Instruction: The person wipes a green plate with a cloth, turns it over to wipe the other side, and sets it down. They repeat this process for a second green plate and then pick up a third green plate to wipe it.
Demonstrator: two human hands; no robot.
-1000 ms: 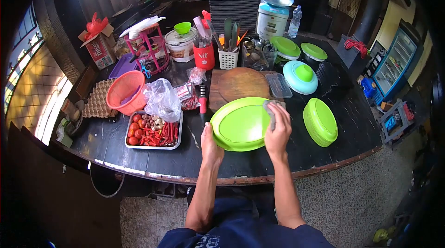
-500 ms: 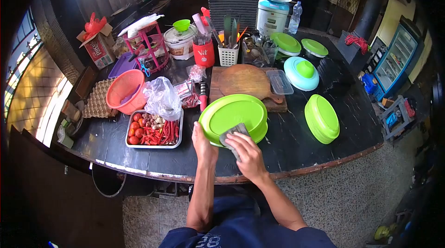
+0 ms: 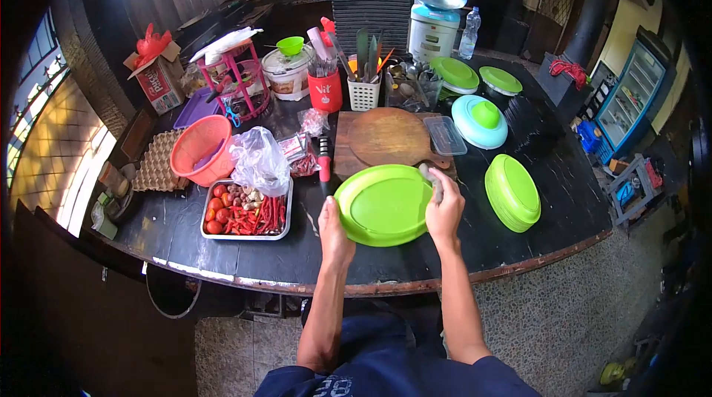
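Observation:
A bright green oval plate (image 3: 386, 208) is in front of me above the black table, its face tilted up. My left hand (image 3: 336, 237) grips its left edge, thumb at the rim. At the opposite edge, my right hand (image 3: 445, 213) is closed around a grey cloth (image 3: 435, 185) pressed to the rim. Just behind the plate lies a round wooden cutting board (image 3: 389, 136) on a larger rectangular one. A stack of matching green oval plates (image 3: 513, 193) stands to the right. To the left is a metal tray (image 3: 247, 236) of tomatoes, shallots, garlic and red chilies.
A clear plastic bag (image 3: 259, 162) rests between the tray and a coral basket (image 3: 200, 151). A knife sharpener (image 3: 324, 160) stands left of the boards. Behind are a red utensil holder (image 3: 325, 91), a white utensil basket (image 3: 363, 94) and a blue dish with a green top (image 3: 480, 123).
My right hand has moved with the cloth from the plate's near edge to its right rim. The plate has shifted slightly right and toward me, its face turned more toward me.

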